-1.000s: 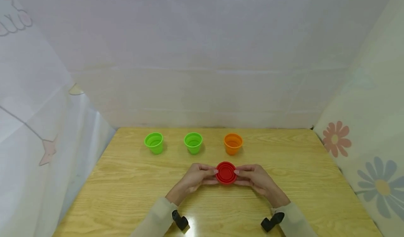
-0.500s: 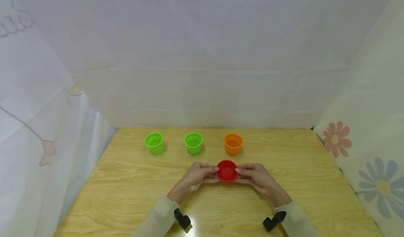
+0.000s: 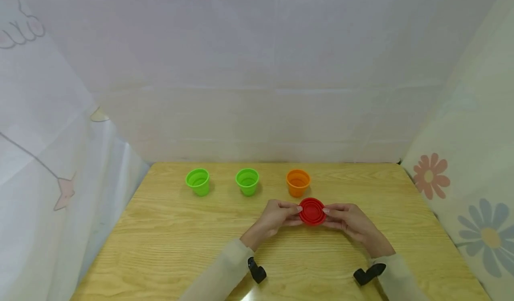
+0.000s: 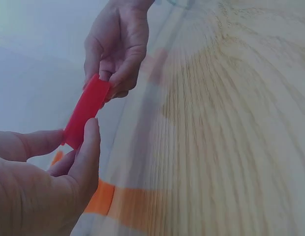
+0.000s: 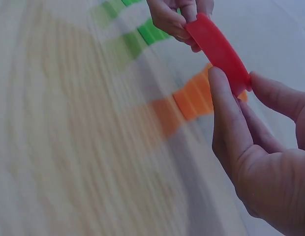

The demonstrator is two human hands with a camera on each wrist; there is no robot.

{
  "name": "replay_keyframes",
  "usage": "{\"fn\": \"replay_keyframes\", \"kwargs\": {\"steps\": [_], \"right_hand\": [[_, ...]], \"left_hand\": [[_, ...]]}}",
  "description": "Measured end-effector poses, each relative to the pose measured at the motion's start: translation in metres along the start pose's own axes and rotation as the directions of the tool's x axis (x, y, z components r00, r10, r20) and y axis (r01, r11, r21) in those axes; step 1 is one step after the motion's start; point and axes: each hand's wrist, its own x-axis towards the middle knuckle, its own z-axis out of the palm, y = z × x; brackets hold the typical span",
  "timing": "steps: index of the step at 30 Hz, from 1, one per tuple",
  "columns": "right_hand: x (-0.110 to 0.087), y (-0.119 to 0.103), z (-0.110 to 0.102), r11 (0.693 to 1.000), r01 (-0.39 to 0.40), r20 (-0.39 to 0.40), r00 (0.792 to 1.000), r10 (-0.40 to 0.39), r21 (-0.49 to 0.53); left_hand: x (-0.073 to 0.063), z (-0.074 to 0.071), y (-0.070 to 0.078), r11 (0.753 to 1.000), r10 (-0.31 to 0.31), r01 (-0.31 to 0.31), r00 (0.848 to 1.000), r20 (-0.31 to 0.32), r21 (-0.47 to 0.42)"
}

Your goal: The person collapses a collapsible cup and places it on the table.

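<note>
A red collapsible cup (image 3: 312,212), folded flat into a disc with concentric rings, is held between both hands above the table. My left hand (image 3: 276,216) pinches its left edge, thumb on the upper rim and fingers below. On the opposite edge my right hand (image 3: 353,220) pinches it the same way. Seen from the side in the left wrist view, the red cup (image 4: 86,112) is a thin slab. In the right wrist view the folded cup (image 5: 220,53) is tilted, with an orange cup (image 5: 194,96) standing behind it.
Along the back of the wooden table (image 3: 180,247) stand two expanded green cups (image 3: 198,183) (image 3: 247,182) and an orange cup (image 3: 298,183) in a row, upright. The orange one is just behind the red cup. Pale cloth (image 3: 257,82) hangs behind and at both sides.
Both hands have carried the flattened red cup to the right and slightly away from the body, keeping their pinch on it. The green and orange cups stay where they were.
</note>
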Motion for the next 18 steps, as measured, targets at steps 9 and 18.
{"fn": "replay_keyframes", "kwargs": {"steps": [9,18], "right_hand": [[-0.008,-0.013,-0.035,1.0,-0.009,-0.061,0.998,0.009,0.009],[-0.013,-0.023,-0.077,0.995,-0.04,0.014,0.999,0.038,0.097]], "left_hand": [[0.027,0.037,0.004,0.998,0.007,-0.004,0.998,-0.062,0.058],[0.051,0.072,0.004,0.992,0.041,-0.033,0.997,-0.06,0.119]]}}
